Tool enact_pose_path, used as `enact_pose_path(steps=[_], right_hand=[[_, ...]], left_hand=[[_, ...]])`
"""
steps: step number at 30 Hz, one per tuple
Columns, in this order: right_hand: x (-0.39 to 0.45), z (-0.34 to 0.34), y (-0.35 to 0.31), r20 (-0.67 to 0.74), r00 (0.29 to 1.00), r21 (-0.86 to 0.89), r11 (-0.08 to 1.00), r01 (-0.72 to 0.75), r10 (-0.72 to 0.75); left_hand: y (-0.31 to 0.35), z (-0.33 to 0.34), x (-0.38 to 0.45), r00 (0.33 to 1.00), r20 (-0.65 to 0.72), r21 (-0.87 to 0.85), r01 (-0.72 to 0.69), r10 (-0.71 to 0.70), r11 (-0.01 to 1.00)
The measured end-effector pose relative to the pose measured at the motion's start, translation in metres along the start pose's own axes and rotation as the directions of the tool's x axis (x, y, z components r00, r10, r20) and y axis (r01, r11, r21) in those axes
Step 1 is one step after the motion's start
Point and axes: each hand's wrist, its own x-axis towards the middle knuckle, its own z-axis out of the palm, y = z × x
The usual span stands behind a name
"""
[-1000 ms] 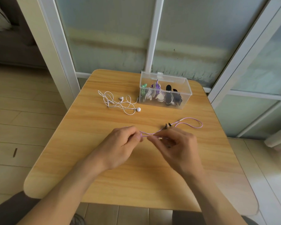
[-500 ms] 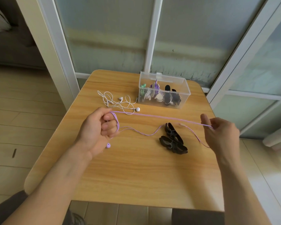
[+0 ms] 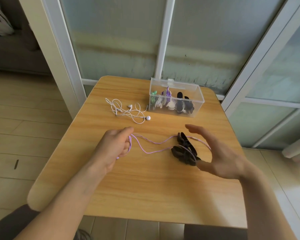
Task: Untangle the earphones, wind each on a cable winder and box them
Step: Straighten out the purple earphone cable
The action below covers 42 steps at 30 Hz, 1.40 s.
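My left hand is closed around one end of the purple earphones, whose cable runs right across the wooden table and over two black cable winders. Spread wide just right of the winders, my right hand holds nothing; the purple cable passes under its fingers. A tangled pair of white earphones lies at the back left. The clear plastic box at the back holds several wound earphones in green, purple, white and black.
The table is small with rounded corners. Behind it stand frosted glass panels in white frames. Pale floor lies to the left and right. My dark-clad knees show under the near edge.
My hands pulled apart, stretching the purple cable. Since then my right hand has let go of the cable and come back in beside the black winders, while the cable has sagged onto the table.
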Motion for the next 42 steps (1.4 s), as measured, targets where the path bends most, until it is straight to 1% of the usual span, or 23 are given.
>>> enact_pose_path(steps=[2,3,4,5,6,8,10,13,15,16,18,20,21,23,25,27,31,33,35,37,39,40,42], right_hand=[[0.002,0.012,-0.014,-0.208,0.971,0.182,0.97,0.161,-0.122],[0.005,0.021,-0.021,-0.327,0.935,0.247,0.942,0.227,-0.14],[0.009,0.032,-0.029,-0.408,0.903,0.26,0.931,0.257,-0.136],[0.013,0.044,-0.037,-0.449,0.883,0.236,0.936,0.263,-0.135],[0.018,0.056,-0.044,-0.451,0.879,0.201,0.943,0.266,-0.152],[0.023,0.078,-0.051,-0.404,0.898,0.182,0.946,0.268,-0.177],[0.025,0.093,-0.053,-0.409,0.895,0.188,0.943,0.275,-0.179],[0.026,0.104,-0.05,-0.499,0.854,0.158,0.953,0.259,-0.15],[0.027,0.106,-0.051,-0.557,0.824,0.18,0.954,0.239,-0.101],[0.028,0.106,-0.052,-0.606,0.792,0.196,0.95,0.242,-0.077],[0.028,0.106,-0.057,-0.67,0.738,0.187,0.946,0.266,-0.075],[0.027,0.107,-0.058,-0.609,0.77,0.12,0.937,0.328,-0.192],[0.027,0.108,-0.057,-0.561,0.791,0.084,0.933,0.349,-0.246],[0.028,0.111,-0.055,-0.527,0.802,0.025,0.937,0.348,-0.283],[0.029,0.114,-0.054,-0.564,0.787,0.002,0.953,0.304,-0.25],[0.029,0.113,-0.053,-0.609,0.77,0.043,0.961,0.272,-0.191],[0.031,0.103,-0.047,-0.635,0.762,0.104,0.964,0.244,-0.124],[0.032,0.097,-0.042,-0.647,0.753,0.075,0.973,0.219,-0.12],[0.032,0.093,-0.039,-0.681,0.722,0.04,0.979,0.199,-0.119],[0.031,0.089,-0.039,-0.732,0.674,0.039,0.982,0.187,-0.099],[0.03,0.086,-0.039,-0.756,0.648,0.037,0.981,0.191,-0.098],[0.03,0.087,-0.039,-0.748,0.654,0.021,0.98,0.198,-0.116],[0.029,0.093,-0.039,-0.68,0.713,0.0,0.973,0.23,-0.169]], left_hand=[[-0.002,0.007,-0.004,0.999,0.028,-0.065,0.043,-0.041,0.997],[-0.003,0.011,-0.005,0.995,0.064,-0.124,0.084,-0.076,0.989],[-0.004,0.014,-0.007,0.987,0.111,-0.195,0.14,-0.12,0.971],[-0.005,0.016,-0.008,0.971,0.172,-0.262,0.206,-0.164,0.943],[-0.007,0.018,-0.008,0.949,0.25,-0.314,0.266,-0.191,0.911],[-0.008,0.021,-0.008,0.906,0.372,-0.381,0.347,-0.201,0.857],[-0.008,0.021,-0.008,0.888,0.417,-0.455,0.389,-0.194,0.801],[-0.002,0.016,-0.007,0.906,0.405,-0.591,0.36,-0.121,0.721],[0.003,0.011,-0.006,0.923,0.377,-0.634,0.312,-0.069,0.708],[0.004,0.008,-0.006,0.93,0.364,-0.623,0.287,-0.055,0.727],[0.005,0.005,-0.007,0.943,0.329,-0.49,0.214,-0.048,0.845],[0.002,0.006,-0.01,0.951,0.304,-0.264,0.139,-0.055,0.954],[0.002,0.008,-0.013,0.952,0.302,-0.175,0.101,-0.044,0.979],[0.003,0.01,-0.016,0.947,0.32,-0.079,0.042,-0.014,0.996],[0.003,0.01,-0.015,0.945,0.323,-0.051,0.078,-0.057,0.996],[0.003,0.009,-0.014,0.946,0.31,-0.083,0.13,-0.098,0.988],[0.002,0.008,-0.009,0.944,0.298,-0.289,0.232,-0.143,0.929],[0.002,0.006,-0.006,0.932,0.333,-0.334,0.258,-0.142,0.907],[0.002,0.004,-0.006,0.906,0.404,-0.345,0.276,-0.124,0.897],[0.002,0.004,-0.007,0.886,0.458,-0.388,0.269,-0.07,0.881],[0.003,0.006,-0.01,0.889,0.457,-0.489,0.238,0.014,0.839],[0.004,0.007,-0.011,0.897,0.439,-0.547,0.215,0.058,0.809],[0.006,0.01,-0.013,0.916,0.375,-0.636,0.142,0.143,0.759]])
